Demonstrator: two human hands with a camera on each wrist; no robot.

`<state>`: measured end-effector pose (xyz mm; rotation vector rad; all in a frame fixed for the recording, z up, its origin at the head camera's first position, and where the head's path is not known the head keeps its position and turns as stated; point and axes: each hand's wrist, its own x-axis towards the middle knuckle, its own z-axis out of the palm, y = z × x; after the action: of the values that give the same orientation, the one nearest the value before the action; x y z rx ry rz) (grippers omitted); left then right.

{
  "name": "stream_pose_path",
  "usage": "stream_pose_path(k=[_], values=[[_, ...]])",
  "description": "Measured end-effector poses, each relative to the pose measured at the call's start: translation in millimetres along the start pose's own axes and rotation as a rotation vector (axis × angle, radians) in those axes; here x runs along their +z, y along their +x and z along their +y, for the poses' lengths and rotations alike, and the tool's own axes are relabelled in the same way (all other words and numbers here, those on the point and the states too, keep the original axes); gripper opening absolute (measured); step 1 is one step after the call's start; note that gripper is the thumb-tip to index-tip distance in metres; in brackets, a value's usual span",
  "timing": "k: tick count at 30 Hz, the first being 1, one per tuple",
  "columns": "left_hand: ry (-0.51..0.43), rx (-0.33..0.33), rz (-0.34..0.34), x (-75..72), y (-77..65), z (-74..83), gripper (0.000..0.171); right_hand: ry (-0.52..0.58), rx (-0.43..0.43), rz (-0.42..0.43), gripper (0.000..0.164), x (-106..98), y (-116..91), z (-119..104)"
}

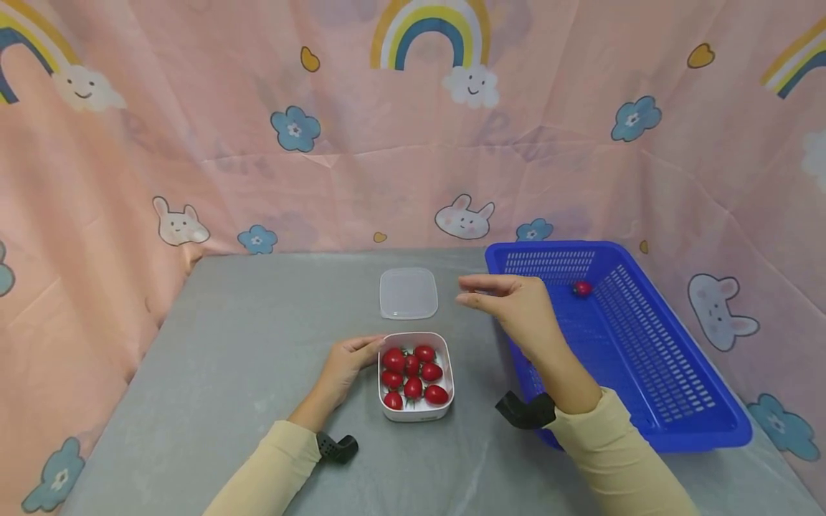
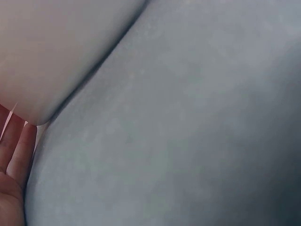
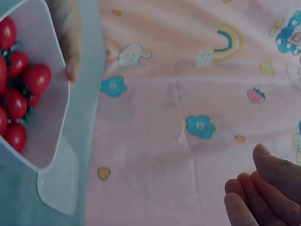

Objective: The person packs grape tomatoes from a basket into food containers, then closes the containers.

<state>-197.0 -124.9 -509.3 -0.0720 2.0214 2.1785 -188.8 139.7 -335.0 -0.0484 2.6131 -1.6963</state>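
Note:
Several cherry tomatoes [image 1: 413, 388] lie in a white square plastic container [image 1: 416, 415] on the table. My left hand [image 1: 345, 364] rests against the container's left side, its fingers fairly straight along the outer wall. In the left wrist view, the fingers [image 2: 19, 146] show at the left edge, beside the pale wall. To the right and farther back, my right hand [image 1: 523, 308] hovers between the container and a blue plastic basket [image 1: 658, 344]. Its thumb and fingers point left with a gap between them and hold nothing. One more cherry tomato [image 1: 582, 289] lies inside the basket.
Behind the container, a translucent square lid [image 1: 409, 294] lies flat on the grey tabletop [image 1: 271, 322]. A pink patterned curtain [image 1: 361, 186] hangs along the back and both sides. The basket takes up the table's right side.

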Motion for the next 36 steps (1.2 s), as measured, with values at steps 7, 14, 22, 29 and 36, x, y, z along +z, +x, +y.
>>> stream_pose_path(k=[7, 14, 22, 29, 36], values=[[-0.002, 0.003, 0.002, -0.2, -0.4, -1.5, 0.031, -0.018, 0.04, 0.043, 0.052, -30.8, 11.9, 7.5], [0.001, -0.003, -0.003, -1.0, 0.1, -3.6, 0.033, -0.042, 0.077, 0.1, 0.062, -58.9, 29.2, 24.9], [0.005, 0.001, 0.0, -1.2, 0.7, -3.2, 0.032, -0.064, 0.151, 0.172, 0.069, -83.0, 46.9, 50.8], [-0.008, 0.003, -0.001, -1.3, 0.9, -2.5, 0.032, -0.062, 0.247, 0.317, 0.067, -98.2, 65.7, 75.2], [-0.016, 0.009, -0.001, -1.1, -0.1, -1.8, 0.032, -0.037, 0.323, 0.41, 0.058, -112.7, 83.6, 102.0]])
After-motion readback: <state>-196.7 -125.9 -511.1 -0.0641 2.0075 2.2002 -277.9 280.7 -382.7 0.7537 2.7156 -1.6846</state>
